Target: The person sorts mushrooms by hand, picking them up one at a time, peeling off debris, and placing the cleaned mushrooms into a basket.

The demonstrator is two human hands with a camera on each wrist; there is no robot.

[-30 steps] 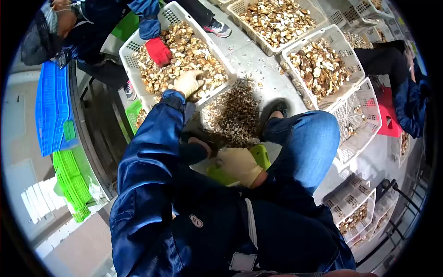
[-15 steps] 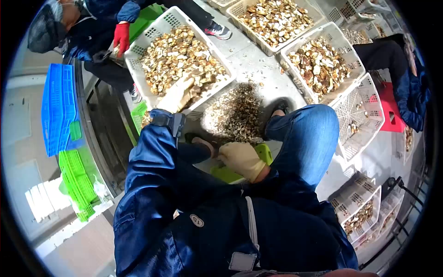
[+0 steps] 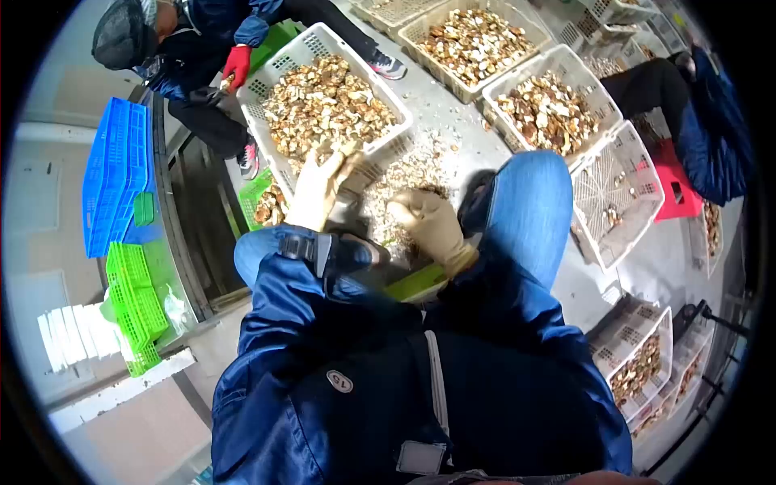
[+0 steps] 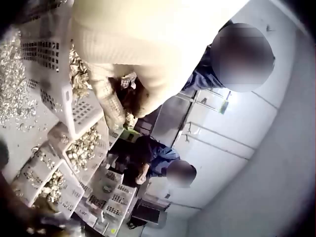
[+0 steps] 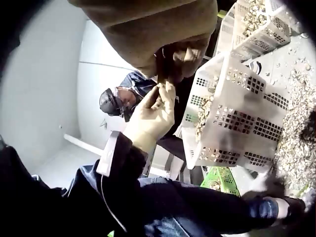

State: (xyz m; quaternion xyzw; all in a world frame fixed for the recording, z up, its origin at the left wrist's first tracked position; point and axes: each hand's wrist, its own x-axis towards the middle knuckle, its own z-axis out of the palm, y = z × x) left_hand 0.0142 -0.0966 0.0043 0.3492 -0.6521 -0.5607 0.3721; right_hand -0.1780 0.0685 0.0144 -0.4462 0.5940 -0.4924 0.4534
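Observation:
My left hand (image 3: pixel 319 182), in a cream glove, is raised over the near edge of a white crate (image 3: pixel 386 85) heaped with brown and pale mushrooms (image 3: pixel 323 105). In the left wrist view its thumb and fingers pinch a dark brown mushroom (image 4: pixel 132 98) with whitish patches. My gloved right hand (image 3: pixel 427 222) is curled in front of my knees, to the right of the left hand. Seen from the right wrist, the left hand's fingertips (image 5: pixel 167 91) meet the underside of the right hand (image 5: pixel 153 34). I cannot tell what the right hand holds.
Small trimmed bits (image 3: pixel 404 178) cover the floor between my feet. Across from me a person with a red glove (image 3: pixel 237 65) sits by the crate. More mushroom crates (image 3: pixel 505 61) stand to the right, beside a nearly bare one (image 3: pixel 618 194). Blue crates (image 3: pixel 117 178) are at left.
My left hand has drawn back from the mushrooms toward me, and the right hand has risen toward it. The other person's red glove has left the crate.

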